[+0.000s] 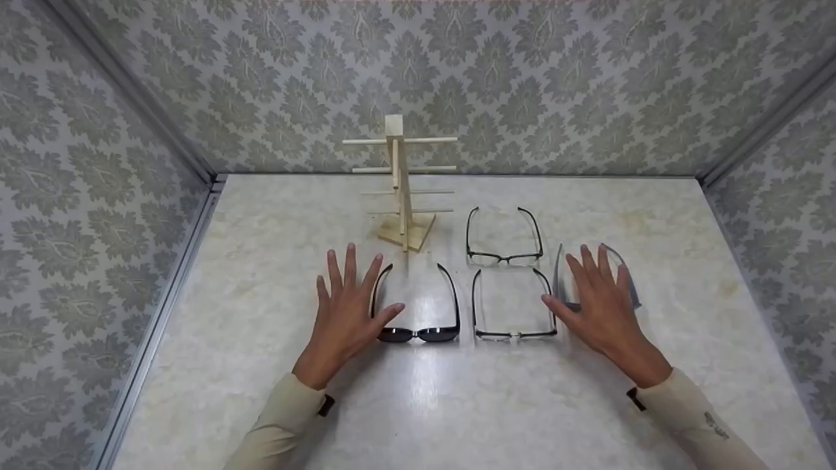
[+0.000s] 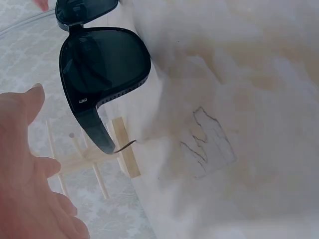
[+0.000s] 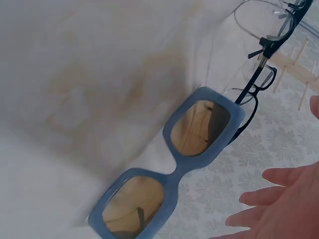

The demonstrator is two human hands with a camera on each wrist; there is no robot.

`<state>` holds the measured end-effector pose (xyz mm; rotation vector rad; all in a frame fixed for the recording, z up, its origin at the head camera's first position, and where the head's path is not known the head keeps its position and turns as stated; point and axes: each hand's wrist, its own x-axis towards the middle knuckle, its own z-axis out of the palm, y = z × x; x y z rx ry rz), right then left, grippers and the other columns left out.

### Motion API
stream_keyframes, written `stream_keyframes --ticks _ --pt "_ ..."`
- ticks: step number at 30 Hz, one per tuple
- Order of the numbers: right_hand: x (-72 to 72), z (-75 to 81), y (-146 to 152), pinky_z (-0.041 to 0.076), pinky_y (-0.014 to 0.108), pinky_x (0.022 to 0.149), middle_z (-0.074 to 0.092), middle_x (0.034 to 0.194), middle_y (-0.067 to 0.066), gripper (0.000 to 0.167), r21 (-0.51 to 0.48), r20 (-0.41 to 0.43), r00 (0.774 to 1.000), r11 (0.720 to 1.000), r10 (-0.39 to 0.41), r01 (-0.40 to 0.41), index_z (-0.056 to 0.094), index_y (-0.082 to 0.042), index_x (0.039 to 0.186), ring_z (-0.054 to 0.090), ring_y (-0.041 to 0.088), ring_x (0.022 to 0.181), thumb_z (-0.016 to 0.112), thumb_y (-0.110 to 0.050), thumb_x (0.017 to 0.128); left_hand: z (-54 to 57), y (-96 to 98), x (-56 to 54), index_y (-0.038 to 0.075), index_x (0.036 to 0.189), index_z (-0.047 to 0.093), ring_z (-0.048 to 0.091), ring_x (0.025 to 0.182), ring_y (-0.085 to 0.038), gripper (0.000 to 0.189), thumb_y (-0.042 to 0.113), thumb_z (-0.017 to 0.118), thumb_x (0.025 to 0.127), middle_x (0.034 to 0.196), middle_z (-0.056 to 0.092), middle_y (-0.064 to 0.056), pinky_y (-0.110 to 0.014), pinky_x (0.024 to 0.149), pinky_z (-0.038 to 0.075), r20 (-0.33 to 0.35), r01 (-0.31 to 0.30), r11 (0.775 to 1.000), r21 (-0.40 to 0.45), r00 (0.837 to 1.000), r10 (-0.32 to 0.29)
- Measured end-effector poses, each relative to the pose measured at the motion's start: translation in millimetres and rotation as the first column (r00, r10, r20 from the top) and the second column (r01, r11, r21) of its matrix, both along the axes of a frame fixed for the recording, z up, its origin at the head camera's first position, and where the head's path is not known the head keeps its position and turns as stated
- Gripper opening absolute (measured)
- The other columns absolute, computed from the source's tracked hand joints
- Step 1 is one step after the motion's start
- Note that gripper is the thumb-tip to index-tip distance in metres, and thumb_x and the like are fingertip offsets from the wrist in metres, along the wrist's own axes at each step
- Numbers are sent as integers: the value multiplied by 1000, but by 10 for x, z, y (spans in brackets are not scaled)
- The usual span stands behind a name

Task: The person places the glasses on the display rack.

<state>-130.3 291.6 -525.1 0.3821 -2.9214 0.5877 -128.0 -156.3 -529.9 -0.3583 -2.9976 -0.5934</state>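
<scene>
My left hand (image 1: 346, 313), fingers spread, hovers over the left side of a pair of black sunglasses (image 1: 437, 335) with its arms unfolded. In the left wrist view the dark lenses (image 2: 104, 64) are beside the thumb and nothing is held. My right hand (image 1: 601, 310) spreads over blue-framed sunglasses (image 3: 178, 169), hiding most of their front in the head view; their tinted lenses show in the right wrist view. Between the hands lies a pair of dark-rimmed eyeglasses (image 1: 483, 333), near my right thumb. Another pair of black eyeglasses (image 1: 480, 254) lies just behind it, arms unfolded.
A wooden display stand (image 1: 401, 176) with several horizontal dowels rises at the back of the marbled table (image 1: 261, 274), behind the black sunglasses. Patterned wall panels (image 1: 450, 72) enclose the table at the back and both sides.
</scene>
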Motion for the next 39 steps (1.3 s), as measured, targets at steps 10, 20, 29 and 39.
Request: stream_keyframes --ticks 10,20,29,39 --pt "0 -8 -244 29 79 120 43 168 30 71 -147 -124 991 987 53 -71 56 5 157 30 52 161 83 -30 101 -1 -94 45 17 175 32 12 166 -54 88 58 68 106 180 17 -27 -77 125 26 -84 19 996 90 996 -11" --pt "24 7 -497 47 68 114 58 154 30 60 -204 -203 971 965 125 -167 65 5 148 52 48 146 86 -22 98 -25 -144 129 10 161 57 35 158 -56 68 39 80 103 168 43 -31 -71 119 41 -241 52 992 113 970 -24" --pt "44 28 -725 52 62 111 64 150 23 57 -268 -157 976 945 150 -188 66 3 148 59 42 140 84 -23 101 -139 -167 203 6 156 61 42 153 -55 63 28 83 101 161 53 -30 -72 113 47 -297 70 981 182 955 -13" --pt "126 -42 -976 52 58 112 66 147 19 53 -334 -96 981 922 171 -193 68 -2 146 62 37 138 83 -26 102 -263 -182 334 6 158 58 53 146 -46 65 22 84 101 156 56 -25 -62 108 55 -317 81 966 246 949 1"
